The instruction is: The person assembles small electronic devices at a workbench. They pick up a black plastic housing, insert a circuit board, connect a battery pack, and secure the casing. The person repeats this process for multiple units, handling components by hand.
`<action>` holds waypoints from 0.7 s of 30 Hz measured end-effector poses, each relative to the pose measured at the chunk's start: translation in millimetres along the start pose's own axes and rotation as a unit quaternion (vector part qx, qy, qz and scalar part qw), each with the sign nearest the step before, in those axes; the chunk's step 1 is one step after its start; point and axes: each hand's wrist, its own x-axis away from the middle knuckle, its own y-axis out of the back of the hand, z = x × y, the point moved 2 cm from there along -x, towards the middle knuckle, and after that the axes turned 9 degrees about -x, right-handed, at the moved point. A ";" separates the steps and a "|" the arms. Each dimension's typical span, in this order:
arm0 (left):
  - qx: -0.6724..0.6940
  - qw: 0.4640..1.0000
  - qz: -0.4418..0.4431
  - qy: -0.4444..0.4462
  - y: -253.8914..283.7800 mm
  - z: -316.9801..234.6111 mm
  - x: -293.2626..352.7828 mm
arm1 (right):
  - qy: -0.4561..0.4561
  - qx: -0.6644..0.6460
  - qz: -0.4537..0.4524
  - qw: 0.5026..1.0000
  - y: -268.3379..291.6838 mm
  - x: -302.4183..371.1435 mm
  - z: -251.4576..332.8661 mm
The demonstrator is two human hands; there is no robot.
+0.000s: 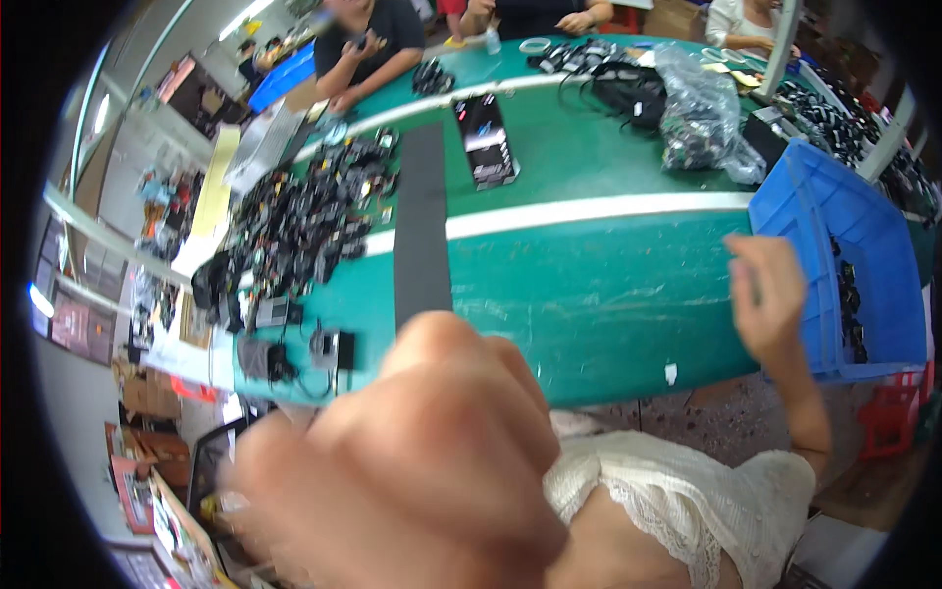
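Note:
My left hand (432,452) is raised very close in front, large and blurred at the lower middle. Its knuckles look bent, but the smear hides whether anything is in the fingers. Beyond it a long dark grey strip (422,216) lies across the green table (599,294). Over the table's right part hovers my right hand (770,294), loosely curled with a gap between its fingers, and nothing shows in it. It is beside the blue plastic bin (785,196), which holds several small black items (850,304).
A heap of small black electronic parts (304,206) covers the table's left. Nearer sit black box-shaped devices (332,348). A dark phone-like panel (486,142) stands mid-table. A clear plastic bag (697,113) lies far right. Co-workers (368,49) sit opposite.

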 end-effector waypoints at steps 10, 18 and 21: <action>-0.120 0.987 -0.068 -0.080 -10.8 -61.3 31.9 | -0.125 -0.403 0.097 0.902 -171.9 62.7 121.5; -0.138 0.983 -0.093 -0.072 -8.5 -59.6 44.0 | -0.210 -0.437 0.179 0.856 -182.9 104.5 127.6; -0.144 0.982 -0.100 -0.069 -4.5 -60.2 47.5 | -0.266 -0.438 0.182 0.839 -186.3 124.2 121.1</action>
